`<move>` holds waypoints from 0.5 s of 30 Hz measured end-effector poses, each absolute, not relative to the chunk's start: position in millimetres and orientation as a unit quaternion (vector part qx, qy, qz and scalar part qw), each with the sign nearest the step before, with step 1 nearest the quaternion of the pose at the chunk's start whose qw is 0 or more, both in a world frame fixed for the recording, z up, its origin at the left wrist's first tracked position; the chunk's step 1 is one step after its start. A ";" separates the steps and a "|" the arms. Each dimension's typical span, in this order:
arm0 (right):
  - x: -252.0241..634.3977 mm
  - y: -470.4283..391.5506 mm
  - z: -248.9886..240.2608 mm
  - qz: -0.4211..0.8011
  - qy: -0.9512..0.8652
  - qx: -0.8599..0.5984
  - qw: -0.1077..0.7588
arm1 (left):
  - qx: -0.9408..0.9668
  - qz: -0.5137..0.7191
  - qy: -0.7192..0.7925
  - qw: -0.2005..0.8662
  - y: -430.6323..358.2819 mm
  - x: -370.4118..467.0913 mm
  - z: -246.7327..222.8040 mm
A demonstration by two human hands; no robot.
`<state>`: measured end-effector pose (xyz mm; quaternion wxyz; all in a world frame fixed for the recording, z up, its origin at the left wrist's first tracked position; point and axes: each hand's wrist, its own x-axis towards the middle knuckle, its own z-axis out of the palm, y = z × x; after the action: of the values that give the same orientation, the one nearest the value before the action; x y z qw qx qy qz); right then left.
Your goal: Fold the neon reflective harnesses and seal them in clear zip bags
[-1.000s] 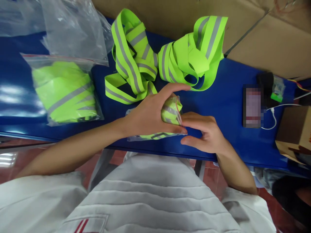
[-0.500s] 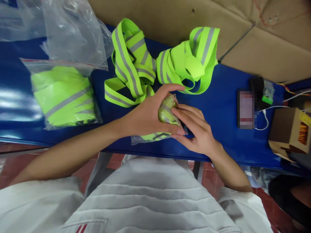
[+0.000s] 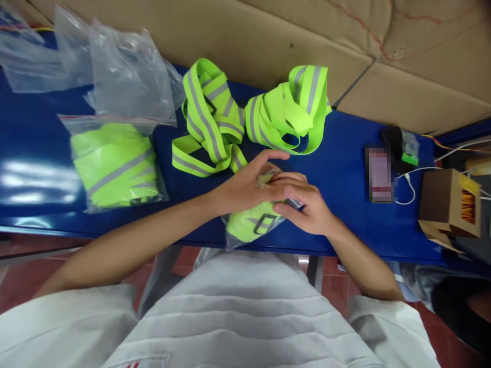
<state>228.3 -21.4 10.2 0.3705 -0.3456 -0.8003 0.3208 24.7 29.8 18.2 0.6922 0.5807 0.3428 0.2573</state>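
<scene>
A clear zip bag (image 3: pixel 249 225) with a folded neon-yellow reflective strap and a black buckle inside is between my hands, near the table's front edge. My left hand (image 3: pixel 255 184) curves around the bag's upper part, thumb and fingers on either side of it. From the right, my right hand (image 3: pixel 307 204) closes on the bag's opening side, its fingers partly behind the left thumb. Just beyond lie two loose bundles of the same strap, a left bundle (image 3: pixel 209 115) and a right bundle (image 3: pixel 284 115).
A filled zip bag (image 3: pixel 115 166) lies at left, with several clear plastic bags (image 3: pixel 130 76) behind it. At right are a phone (image 3: pixel 380 174), a white cable (image 3: pixel 412 191) and an open cardboard box (image 3: pixel 441 199). Large cartons (image 3: pixel 249 41) line the back of the blue table (image 3: pixel 337 168).
The bag has tilted so that more of its lower part and the buckle show. My right hand has moved in closer, overlapping my left. The whole view has shifted slightly.
</scene>
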 end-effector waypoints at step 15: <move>251.7 -23.1 21.3 0.320 -0.812 -0.357 0.332 | 0.367 0.304 0.360 0.802 35.5 22.4 7.5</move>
<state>251.7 -23.1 21.3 0.3325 -0.3566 -0.8122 0.3203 22.4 35.5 7.5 0.8023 0.3667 0.3600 0.3036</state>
